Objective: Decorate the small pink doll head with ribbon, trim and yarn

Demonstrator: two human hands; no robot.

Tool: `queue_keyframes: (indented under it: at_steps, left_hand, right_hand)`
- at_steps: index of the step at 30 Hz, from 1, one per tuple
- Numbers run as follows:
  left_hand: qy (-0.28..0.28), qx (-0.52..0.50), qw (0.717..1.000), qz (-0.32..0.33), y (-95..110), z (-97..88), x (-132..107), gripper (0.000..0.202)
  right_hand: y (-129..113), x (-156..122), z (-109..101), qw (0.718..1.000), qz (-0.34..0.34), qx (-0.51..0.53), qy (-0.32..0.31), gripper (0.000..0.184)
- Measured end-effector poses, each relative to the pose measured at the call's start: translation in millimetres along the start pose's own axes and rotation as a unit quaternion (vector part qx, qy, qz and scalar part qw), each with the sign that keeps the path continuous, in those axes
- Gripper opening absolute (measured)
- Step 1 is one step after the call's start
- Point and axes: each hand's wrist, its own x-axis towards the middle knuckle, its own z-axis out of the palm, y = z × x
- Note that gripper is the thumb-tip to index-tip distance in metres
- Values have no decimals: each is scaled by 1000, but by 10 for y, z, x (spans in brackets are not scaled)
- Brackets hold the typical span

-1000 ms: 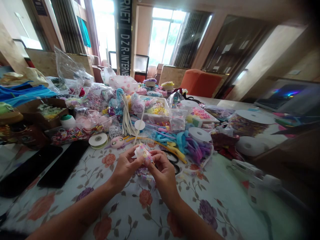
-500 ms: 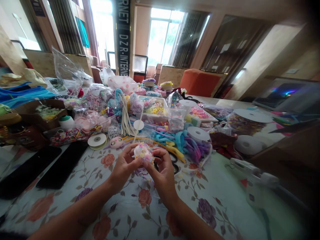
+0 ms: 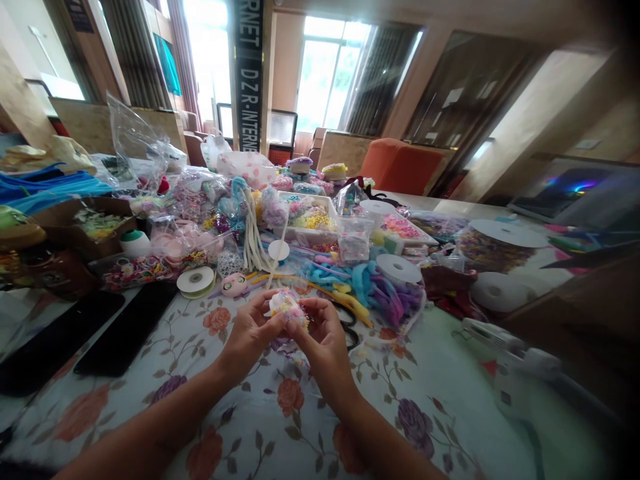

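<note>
Between my two hands is a small fluffy bundle [image 3: 286, 307], white with pink, yellow and purple bits; its exact kind is unclear. My left hand [image 3: 251, 333] pinches its left side with thumb and fingers. From the right, my right hand [image 3: 323, 337] grips it, the thumb in front and the fingers behind. Under the bundle, some pale purple material [image 3: 295, 352] lies or hangs near the floral tablecloth [image 3: 240, 427]. Black-handled scissors [image 3: 351, 327] lie partly hidden behind my right hand. A pink doll-like head [image 3: 234, 285] with green eyes rests beyond my left hand.
Two black phones [image 3: 127, 330] lie at left, near a ribbon spool [image 3: 196, 283]. Blue and purple pipe cleaners [image 3: 373, 290] sit beyond my hands beside a white spool [image 3: 399, 268]. A white glue gun [image 3: 510, 360] stands at right. Bags and trays of craft pieces [image 3: 310, 217] crowd the back.
My hands keep their hold on the fluffy bundle, which is tilted slightly and sits a touch lower. The surroundings have shifted only slightly in view.
</note>
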Motion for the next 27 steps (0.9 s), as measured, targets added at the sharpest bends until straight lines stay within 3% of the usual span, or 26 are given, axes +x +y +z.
queue_keyframes:
  at_steps: [9,14,21,27]
  left_hand:
    - [-3,4,999,51,3,-19,0,41]
    - [18,-50,998,33,43,-3,12,27]
    - [-17,-114,993,5,92,-26,31,23]
    - [-5,-140,990,-15,89,-12,15,15]
  right_hand:
    - [89,68,-59,1000,25,7,-5,42]
    - [93,52,-29,1000,-1,3,-15,42]
    - [35,25,-13,999,-35,-18,-10,40]
    - [81,10,-29,996,-67,-55,-26,55]
